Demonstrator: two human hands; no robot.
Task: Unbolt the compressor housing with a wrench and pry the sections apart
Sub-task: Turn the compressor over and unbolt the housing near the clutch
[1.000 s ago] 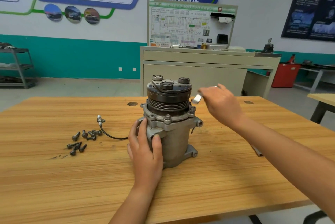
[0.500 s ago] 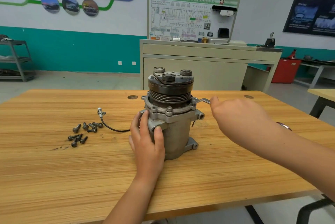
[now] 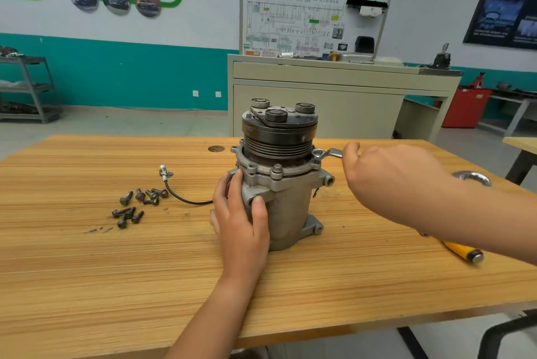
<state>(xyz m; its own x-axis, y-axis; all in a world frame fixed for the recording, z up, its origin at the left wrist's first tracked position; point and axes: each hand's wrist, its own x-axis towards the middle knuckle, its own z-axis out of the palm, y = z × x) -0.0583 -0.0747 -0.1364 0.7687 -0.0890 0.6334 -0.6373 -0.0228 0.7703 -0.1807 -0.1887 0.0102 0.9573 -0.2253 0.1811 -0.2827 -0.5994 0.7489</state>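
Observation:
A grey metal compressor (image 3: 286,207) stands upright on the wooden table (image 3: 116,271), its black pulley on top. My left hand (image 3: 241,219) holds the housing's left side, fingers wrapped round the body. My right hand (image 3: 389,181) grips the shaft of a silver wrench (image 3: 327,153). The wrench's ring end sits over a bolt on the right of the housing's flange. Another bolt head (image 3: 277,168) shows at the front of the flange. The wrench's far end sticks out past my right wrist.
Several loose dark bolts (image 3: 136,204) lie left of the compressor, beside a black wire with a connector (image 3: 166,174). A yellow-handled tool (image 3: 462,251) lies under my right forearm. A beige cabinet (image 3: 334,102) stands behind the table.
My right hand brought the wrench down from beside the pulley onto the right flange bolt and swung outward to the right. My left hand kept its hold on the housing.

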